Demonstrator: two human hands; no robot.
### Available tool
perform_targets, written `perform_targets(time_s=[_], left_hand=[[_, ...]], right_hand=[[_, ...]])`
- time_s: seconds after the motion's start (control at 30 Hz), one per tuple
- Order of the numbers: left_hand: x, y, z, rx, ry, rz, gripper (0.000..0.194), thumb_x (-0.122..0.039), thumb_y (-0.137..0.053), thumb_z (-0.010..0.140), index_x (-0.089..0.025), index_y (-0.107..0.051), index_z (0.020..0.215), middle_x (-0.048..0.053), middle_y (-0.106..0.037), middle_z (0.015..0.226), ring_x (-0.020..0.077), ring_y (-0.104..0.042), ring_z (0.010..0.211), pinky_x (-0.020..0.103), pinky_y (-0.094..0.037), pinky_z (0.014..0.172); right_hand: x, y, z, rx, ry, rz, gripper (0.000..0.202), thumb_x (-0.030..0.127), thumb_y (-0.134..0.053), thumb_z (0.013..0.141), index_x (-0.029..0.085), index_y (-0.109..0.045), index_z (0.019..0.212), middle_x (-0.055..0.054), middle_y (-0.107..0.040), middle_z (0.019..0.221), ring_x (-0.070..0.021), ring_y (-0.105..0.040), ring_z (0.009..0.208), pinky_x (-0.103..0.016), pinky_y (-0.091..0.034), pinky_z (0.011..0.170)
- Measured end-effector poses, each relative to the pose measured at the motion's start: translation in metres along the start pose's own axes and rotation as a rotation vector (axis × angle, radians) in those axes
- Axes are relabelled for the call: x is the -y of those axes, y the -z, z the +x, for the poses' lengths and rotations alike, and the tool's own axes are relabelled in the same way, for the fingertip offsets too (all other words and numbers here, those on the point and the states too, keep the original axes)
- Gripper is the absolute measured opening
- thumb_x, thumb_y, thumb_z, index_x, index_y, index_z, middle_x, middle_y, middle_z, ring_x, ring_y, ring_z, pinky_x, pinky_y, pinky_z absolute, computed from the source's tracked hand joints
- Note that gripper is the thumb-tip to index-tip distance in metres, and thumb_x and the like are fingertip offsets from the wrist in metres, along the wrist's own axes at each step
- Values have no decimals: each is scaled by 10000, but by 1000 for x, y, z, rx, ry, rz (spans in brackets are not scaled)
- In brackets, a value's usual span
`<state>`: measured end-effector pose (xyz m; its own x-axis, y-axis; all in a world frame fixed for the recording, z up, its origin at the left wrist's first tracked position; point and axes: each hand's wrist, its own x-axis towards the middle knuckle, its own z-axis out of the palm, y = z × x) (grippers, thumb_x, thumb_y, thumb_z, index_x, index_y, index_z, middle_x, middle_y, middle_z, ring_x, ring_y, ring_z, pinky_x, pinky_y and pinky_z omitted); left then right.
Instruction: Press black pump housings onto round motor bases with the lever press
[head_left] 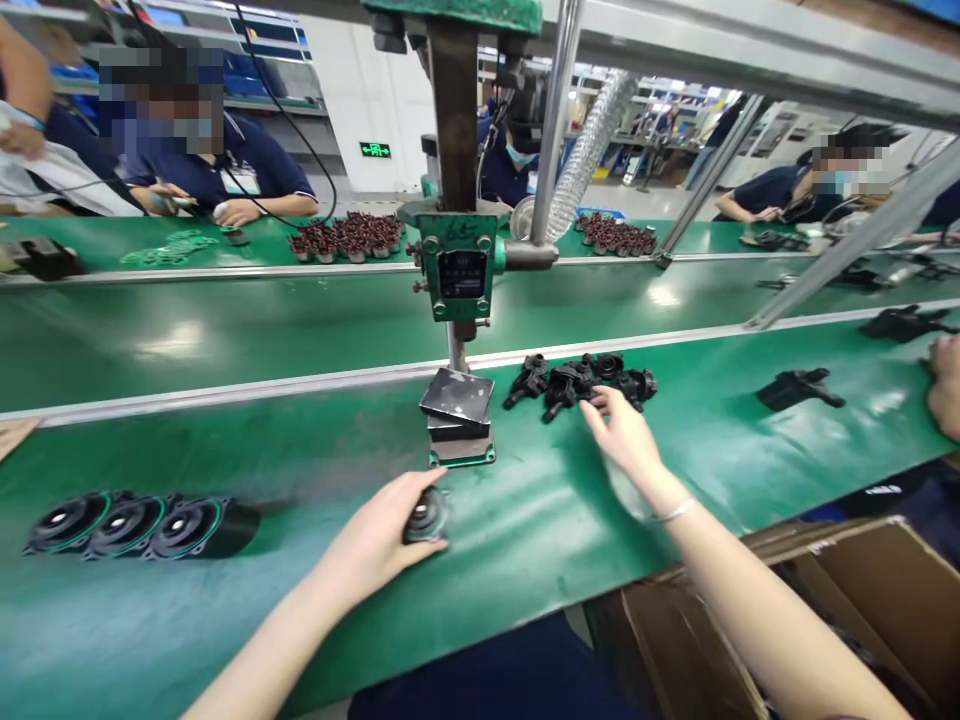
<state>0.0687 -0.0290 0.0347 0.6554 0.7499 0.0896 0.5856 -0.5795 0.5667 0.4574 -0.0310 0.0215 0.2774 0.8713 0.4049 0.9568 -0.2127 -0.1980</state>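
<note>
Steadiness matters: left fingers [427, 549] curl around the round part [426, 512], while right fingers [593, 420] (partly open, hold unclear) should work gently beside black fittings [566, 383].

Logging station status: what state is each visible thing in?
Left hand: gripping round part.
Round part: held, on its side unclear.
Right hand: at black parts, grip unclear.
Black parts: heaped.
Blocks: stacked, top one askew.
Three housings: lined up, green rings on.
Cardboard box: open.
Exit sign: lit.
</note>
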Motion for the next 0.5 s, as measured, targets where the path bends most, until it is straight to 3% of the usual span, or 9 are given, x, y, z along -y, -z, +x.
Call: perform_targets(time_s=[0.07, 0.13, 0.23, 0.3, 0.4, 0.5], left_hand=[[-16, -24, 13, -46, -7, -124, 770, -356, -736, 768, -296, -334, 1422, 86, -544, 1328, 265, -552, 1223, 409, -475, 1032], [-23, -45, 21, -99, -10, -231, 846, -353, -761, 747, -285, -280, 1440, 101, -527, 1303, 270, -543, 1219, 427, -455, 1049], [-22, -68, 23, -146, 27, -370, 907, -363, -780, 725, -271, -239, 1447, 105, -514, 1269, 274, -552, 1193, 447, -444, 1055], [-17, -77, 18, -149, 70, -442, 916, -371, -774, 731, -280, -215, 1451, 111, -490, 1304, 279, -547, 1205, 465, -437, 1062], [-15, -75, 8, -151, 36, -493, 980, -444, -791, 698, -277, -197, 1459, 141, -430, 1386, 314, -486, 1275, 502, -410, 1088], [-18, -44, 12, -294, -120, -443, 892, -531, -727, 729, -263, -265, 1443, 147, -379, 1437, 341, -379, 1353, 524, -355, 1126]], right_hand=[[31, -27, 7, 15, -22, 16, 672, 607, -303, 895, 92, -471, 1293, -136, -608, 980, -101, -561, 785, -228, -480, 734], [46, -45, 15, 5, -47, 15, 704, 566, -315, 897, 25, -420, 1335, -188, -594, 971, -161, -554, 839, -311, -479, 775], [46, -52, 20, -10, -2, 30, 651, 459, -338, 898, -26, -405, 1327, -219, -571, 988, -213, -509, 944, -414, -449, 866], [41, -45, 12, 0, 119, 51, 566, 392, -345, 902, 8, -436, 1308, -203, -556, 1052, -221, -465, 1041, -447, -412, 952], [34, -28, -19, 100, 429, 79, 378, 349, -403, 905, 173, -560, 1201, -106, -565, 1085, -182, -435, 1133, -399, -382, 1038], [32, -13, -52, 200, 680, 91, 349, 460, -521, 855, 260, -602, 1130, -51, -558, 1094, -157, -436, 1161, -338, -411, 1029]])
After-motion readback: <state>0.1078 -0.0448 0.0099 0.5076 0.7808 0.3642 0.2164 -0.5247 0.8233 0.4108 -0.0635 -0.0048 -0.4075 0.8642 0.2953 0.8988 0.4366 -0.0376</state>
